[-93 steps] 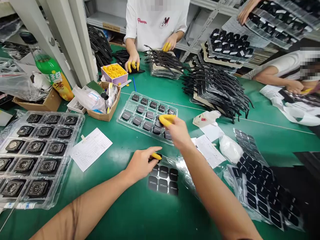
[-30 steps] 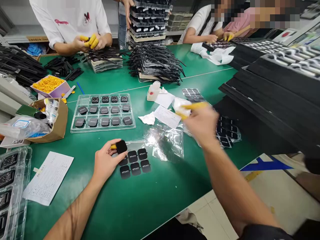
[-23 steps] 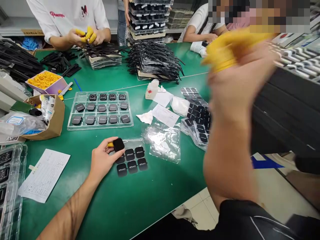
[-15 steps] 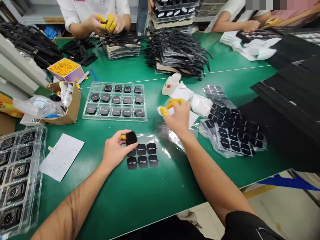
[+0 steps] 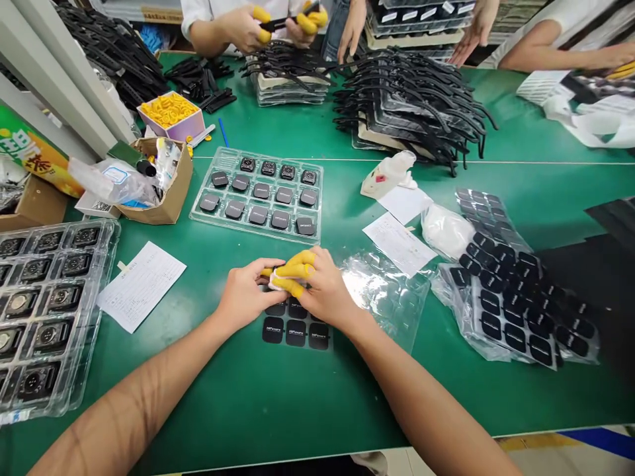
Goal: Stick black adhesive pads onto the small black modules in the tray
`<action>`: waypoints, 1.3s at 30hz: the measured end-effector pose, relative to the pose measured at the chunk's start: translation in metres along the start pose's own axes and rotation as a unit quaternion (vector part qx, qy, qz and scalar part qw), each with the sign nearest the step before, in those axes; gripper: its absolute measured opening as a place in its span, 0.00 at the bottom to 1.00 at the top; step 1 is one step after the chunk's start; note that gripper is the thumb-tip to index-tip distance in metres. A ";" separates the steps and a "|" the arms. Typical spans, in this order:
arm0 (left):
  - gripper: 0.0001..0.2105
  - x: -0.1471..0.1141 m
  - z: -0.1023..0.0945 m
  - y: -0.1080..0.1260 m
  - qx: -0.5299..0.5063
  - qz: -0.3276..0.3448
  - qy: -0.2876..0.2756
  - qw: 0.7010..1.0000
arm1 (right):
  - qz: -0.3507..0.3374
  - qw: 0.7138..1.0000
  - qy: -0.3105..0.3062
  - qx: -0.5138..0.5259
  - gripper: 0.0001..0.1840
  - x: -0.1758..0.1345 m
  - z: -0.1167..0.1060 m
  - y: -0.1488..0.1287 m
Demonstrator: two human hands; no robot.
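Note:
My left hand [image 5: 248,291] is closed around a black square watch case [image 5: 274,269], now mostly hidden by fingers. My right hand [image 5: 317,284], with yellow finger cots on its fingertips, presses a small white cloth [image 5: 276,283] against the watch. Directly below both hands lies a sheet of black square stickers [image 5: 296,332] with white lettering, partly covered by the fingers. Just beyond them sits a clear plastic tray [image 5: 208,219]. It holds several black watch cases [image 5: 258,215], most with sticker-covered faces and the back row showing sensor backs.
Another clear tray of watches [image 5: 64,297] is at left, beside a written paper [image 5: 143,285]. Clear plastic film [image 5: 391,297] and a pile of sticker sheets [image 5: 506,291] lie right. Stacked black straps [image 5: 407,106] stand at the back, where co-workers' hands [image 5: 248,28] handle parts.
My right hand has come back leftward with the white cloth and met the watch in my left hand. The view has shifted, and another person's hands appear by the strap stack.

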State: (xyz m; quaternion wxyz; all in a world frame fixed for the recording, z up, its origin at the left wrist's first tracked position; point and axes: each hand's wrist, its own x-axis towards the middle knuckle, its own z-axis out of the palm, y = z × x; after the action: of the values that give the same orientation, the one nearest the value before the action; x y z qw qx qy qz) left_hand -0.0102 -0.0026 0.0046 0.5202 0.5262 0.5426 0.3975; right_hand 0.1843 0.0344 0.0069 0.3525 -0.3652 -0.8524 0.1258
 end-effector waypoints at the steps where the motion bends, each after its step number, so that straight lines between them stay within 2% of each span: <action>1: 0.25 0.000 0.000 0.000 0.000 0.000 0.003 1.000 | 0.013 1.000 0.021 -0.015 0.05 0.000 0.001 0.001; 4: 0.26 -0.001 0.000 -0.001 0.004 -0.003 0.011 1.000 | 0.030 0.997 0.053 -0.037 0.04 -0.003 0.005 0.000; 7: 0.25 -0.001 0.000 -0.001 -0.003 0.009 0.007 1.000 | 0.012 1.000 0.022 -0.005 0.05 -0.004 0.007 0.003; 9: 0.25 -0.002 0.000 0.000 -0.019 0.010 0.008 1.000 | 0.048 0.997 0.036 -0.055 0.07 -0.003 0.005 0.010; 12: 0.24 -0.003 0.000 0.003 -0.019 0.008 0.008 1.000 | 0.145 0.967 0.091 -0.187 0.11 -0.002 -0.007 0.019; 14: 0.23 -0.003 0.000 0.004 -0.004 0.013 0.006 1.000 | 0.163 0.956 0.110 -0.218 0.13 -0.004 -0.016 0.019; 18: 0.23 -0.003 0.000 0.004 0.007 0.021 0.003 1.000 | 0.131 0.965 0.070 -0.216 0.16 -0.010 -0.022 0.021; 20: 0.23 -0.003 0.000 0.003 0.008 0.025 0.002 1.000 | 0.178 0.949 0.053 -0.253 0.18 -0.013 -0.023 0.034; 22: 0.23 -0.002 0.000 0.003 0.012 0.027 0.000 1.000 | 0.255 0.924 0.037 -0.282 0.18 -0.015 -0.028 0.051; 24: 0.23 -0.002 0.000 0.002 0.017 0.026 0.001 1.000 | 0.297 0.919 0.021 -0.260 0.15 -0.017 -0.034 0.060; 26: 0.23 -0.002 0.000 0.002 0.019 0.023 0.003 1.000 | 0.267 0.947 0.032 -0.176 0.13 -0.015 -0.034 0.052; 28: 0.24 -0.002 0.000 0.002 0.026 0.021 0.007 0.999 | 0.174 0.982 0.041 -0.054 0.10 -0.010 -0.026 0.031; 30: 0.24 -0.002 0.000 0.001 0.041 0.020 0.007 0.999 | 0.078 0.996 0.025 0.028 0.09 -0.004 -0.012 0.009; 31: 0.23 -0.002 0.000 0.001 0.043 0.020 0.006 0.999 | 0.055 0.998 0.024 0.026 0.08 -0.001 -0.005 0.001; 33: 0.22 -0.002 0.000 0.000 0.030 0.016 0.008 0.999 | 0.059 0.996 0.054 -0.034 0.09 0.004 0.003 -0.007; 36: 0.23 -0.002 0.001 0.000 0.007 0.008 0.018 1.000 | 0.108 0.980 0.125 -0.109 0.09 0.006 0.004 -0.007; 37: 0.23 -0.002 0.001 0.000 0.009 0.008 0.019 1.000 | 0.105 0.981 0.127 -0.099 0.09 0.005 0.004 -0.007; 39: 0.23 -0.002 0.001 0.001 0.015 0.011 0.013 1.000 | 0.075 0.991 0.092 -0.055 0.07 0.004 0.004 -0.007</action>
State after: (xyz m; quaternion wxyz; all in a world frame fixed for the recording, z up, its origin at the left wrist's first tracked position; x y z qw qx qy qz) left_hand -0.0090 -0.0044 0.0053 0.5008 0.5347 0.5493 0.4020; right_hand 0.1759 0.0325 0.0093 0.3985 -0.4570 -0.7920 0.0710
